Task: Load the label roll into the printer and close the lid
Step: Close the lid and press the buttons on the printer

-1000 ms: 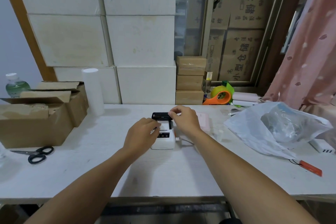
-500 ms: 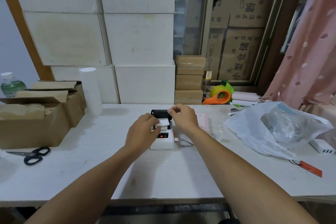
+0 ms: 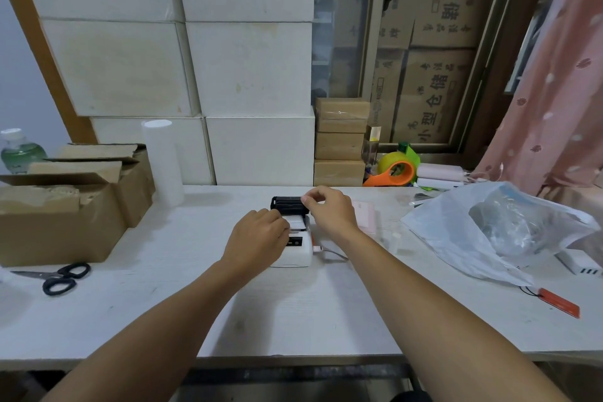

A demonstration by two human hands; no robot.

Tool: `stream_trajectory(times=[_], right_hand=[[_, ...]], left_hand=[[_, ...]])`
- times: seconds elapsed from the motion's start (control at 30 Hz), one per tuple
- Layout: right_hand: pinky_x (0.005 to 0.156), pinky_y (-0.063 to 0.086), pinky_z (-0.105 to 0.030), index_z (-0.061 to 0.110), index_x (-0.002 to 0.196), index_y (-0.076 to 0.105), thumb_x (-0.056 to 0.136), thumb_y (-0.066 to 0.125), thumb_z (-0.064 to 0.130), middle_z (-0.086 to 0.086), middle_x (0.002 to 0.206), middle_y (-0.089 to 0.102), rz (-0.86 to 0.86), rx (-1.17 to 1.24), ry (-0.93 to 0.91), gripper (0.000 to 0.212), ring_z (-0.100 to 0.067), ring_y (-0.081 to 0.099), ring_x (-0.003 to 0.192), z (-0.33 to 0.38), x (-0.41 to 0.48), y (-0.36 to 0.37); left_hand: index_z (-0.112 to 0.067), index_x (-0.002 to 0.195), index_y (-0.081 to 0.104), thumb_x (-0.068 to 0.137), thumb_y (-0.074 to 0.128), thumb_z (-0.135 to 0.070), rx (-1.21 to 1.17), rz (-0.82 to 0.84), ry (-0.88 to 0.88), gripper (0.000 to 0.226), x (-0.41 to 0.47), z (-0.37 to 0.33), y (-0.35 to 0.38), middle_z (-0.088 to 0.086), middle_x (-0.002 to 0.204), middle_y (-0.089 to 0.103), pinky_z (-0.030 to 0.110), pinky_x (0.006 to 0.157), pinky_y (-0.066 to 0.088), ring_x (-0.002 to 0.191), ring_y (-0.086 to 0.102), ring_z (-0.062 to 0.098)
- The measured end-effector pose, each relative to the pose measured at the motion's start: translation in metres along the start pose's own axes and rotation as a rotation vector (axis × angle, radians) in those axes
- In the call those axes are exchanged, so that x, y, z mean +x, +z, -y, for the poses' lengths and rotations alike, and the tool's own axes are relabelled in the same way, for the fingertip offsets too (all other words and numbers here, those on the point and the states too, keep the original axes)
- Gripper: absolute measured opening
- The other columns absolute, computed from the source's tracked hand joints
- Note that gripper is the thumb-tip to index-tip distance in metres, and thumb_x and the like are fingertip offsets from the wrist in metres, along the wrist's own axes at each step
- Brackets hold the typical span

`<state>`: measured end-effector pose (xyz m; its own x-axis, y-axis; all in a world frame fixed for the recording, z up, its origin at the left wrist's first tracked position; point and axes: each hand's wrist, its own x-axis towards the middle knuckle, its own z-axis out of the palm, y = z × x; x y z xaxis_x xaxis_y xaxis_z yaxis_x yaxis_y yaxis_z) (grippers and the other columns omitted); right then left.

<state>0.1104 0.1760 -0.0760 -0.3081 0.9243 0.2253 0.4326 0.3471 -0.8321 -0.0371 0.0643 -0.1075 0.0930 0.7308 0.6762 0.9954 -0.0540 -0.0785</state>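
Observation:
A small white label printer (image 3: 298,253) sits mid-table with a cable at its right side. Its black lid (image 3: 287,204) stands open at the far end. A white label roll (image 3: 296,223) shows in the open bay. My left hand (image 3: 257,238) rests on the printer's left side, fingertips at the roll. My right hand (image 3: 331,209) pinches the lid's right end with thumb and fingers.
Open cardboard boxes (image 3: 62,206) stand at left, black scissors (image 3: 60,277) in front of them. A white cylinder (image 3: 163,163) stands behind. A plastic bag (image 3: 499,232) lies at right, with an orange tag (image 3: 559,302), a pink card (image 3: 367,215) and a tape dispenser (image 3: 396,170).
My left hand has shifted slightly over the printer's left side toward the roll. My right hand stays at the lid's right end. The lid is still open.

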Motion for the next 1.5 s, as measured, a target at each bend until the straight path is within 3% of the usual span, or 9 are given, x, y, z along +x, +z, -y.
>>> stream_trajectory(times=[0.1,0.23,0.4,0.57,0.73,0.93,1.07,1.23,1.5], right_hand=[[0.094,0.053,-0.034,0.033,0.114,0.077,0.1,0.065,0.035,0.014,0.116,0.075,0.019,0.022,-0.04,0.019,-0.013,0.066,0.104,0.0,-0.005,-0.001],[0.085,0.054,-0.031,0.034,0.111,0.08,0.1,0.063,0.035,0.015,0.099,0.074,0.057,-0.03,-0.072,0.021,-0.008,0.064,0.085,0.0,-0.012,-0.005],[0.088,0.055,-0.032,0.033,0.112,0.08,0.099,0.062,0.032,0.014,0.111,0.077,0.114,-0.105,-0.129,0.022,-0.006,0.066,0.098,-0.001,-0.017,-0.011],[0.084,0.052,-0.028,0.031,0.113,0.079,0.099,0.061,0.029,0.012,0.112,0.075,0.134,-0.139,-0.153,0.023,-0.003,0.063,0.096,-0.002,-0.02,-0.01],[0.084,0.053,-0.031,0.031,0.097,0.08,0.096,0.061,0.034,0.011,0.108,0.077,0.137,-0.113,-0.119,0.019,-0.006,0.066,0.096,-0.004,-0.022,-0.007],[0.077,0.055,-0.031,0.025,0.094,0.078,0.094,0.068,0.029,0.009,0.107,0.074,0.099,-0.048,-0.036,0.011,-0.012,0.069,0.093,-0.002,-0.019,0.001],[0.079,0.058,-0.033,0.02,0.106,0.076,0.092,0.074,0.023,0.003,0.112,0.072,0.109,0.036,0.059,0.015,-0.02,0.069,0.098,0.001,-0.016,0.003],[0.059,0.045,-0.018,0.017,0.122,0.073,0.092,0.075,0.019,-0.001,0.124,0.069,0.158,0.044,0.094,0.03,-0.02,0.064,0.104,0.0,-0.016,0.003],[0.07,0.05,-0.026,0.018,0.122,0.071,0.094,0.074,0.02,0.0,0.126,0.069,0.177,0.04,0.083,0.029,-0.021,0.065,0.107,-0.002,-0.016,0.002]], left_hand=[[-0.017,0.069,0.069,0.092,0.05,-0.017,0.0,-0.019,0.023,0.03,-0.005,0.001,-0.004,-0.001,0.066,0.057,0.034,0.055,0.038,0.059,0.049,0.024],[-0.015,0.068,0.069,0.089,0.06,-0.013,-0.009,-0.05,0.027,0.023,-0.002,0.0,-0.005,0.0,0.067,0.06,0.036,0.052,0.042,0.059,0.051,0.025],[-0.014,0.066,0.067,0.086,0.062,-0.012,-0.051,-0.04,0.039,0.02,-0.007,-0.002,-0.009,-0.002,0.067,0.06,0.035,0.049,0.041,0.061,0.049,0.023],[-0.014,0.07,0.071,0.086,0.064,-0.014,-0.017,-0.037,0.123,0.017,-0.012,0.001,-0.011,0.001,0.077,0.061,0.034,0.051,0.041,0.066,0.051,0.023],[-0.013,0.066,0.066,0.085,0.059,-0.012,0.034,-0.029,0.185,0.02,-0.013,0.003,-0.014,0.003,0.073,0.056,0.037,0.05,0.041,0.062,0.049,0.025],[-0.012,0.065,0.062,0.086,0.061,-0.009,0.043,-0.009,0.232,0.021,-0.014,0.002,-0.016,0.003,0.07,0.053,0.039,0.05,0.041,0.059,0.046,0.025],[-0.012,0.068,0.063,0.088,0.058,-0.01,0.031,0.003,0.234,0.021,-0.013,0.004,-0.015,0.004,0.071,0.055,0.04,0.05,0.043,0.058,0.048,0.025],[-0.012,0.07,0.063,0.088,0.057,-0.009,0.011,0.016,0.235,0.02,-0.015,0.004,-0.015,0.004,0.072,0.056,0.038,0.049,0.042,0.057,0.048,0.024],[-0.01,0.074,0.065,0.09,0.056,-0.008,-0.035,0.042,0.18,0.018,-0.018,0.006,-0.007,0.005,0.08,0.06,0.041,0.052,0.046,0.062,0.051,0.025]])
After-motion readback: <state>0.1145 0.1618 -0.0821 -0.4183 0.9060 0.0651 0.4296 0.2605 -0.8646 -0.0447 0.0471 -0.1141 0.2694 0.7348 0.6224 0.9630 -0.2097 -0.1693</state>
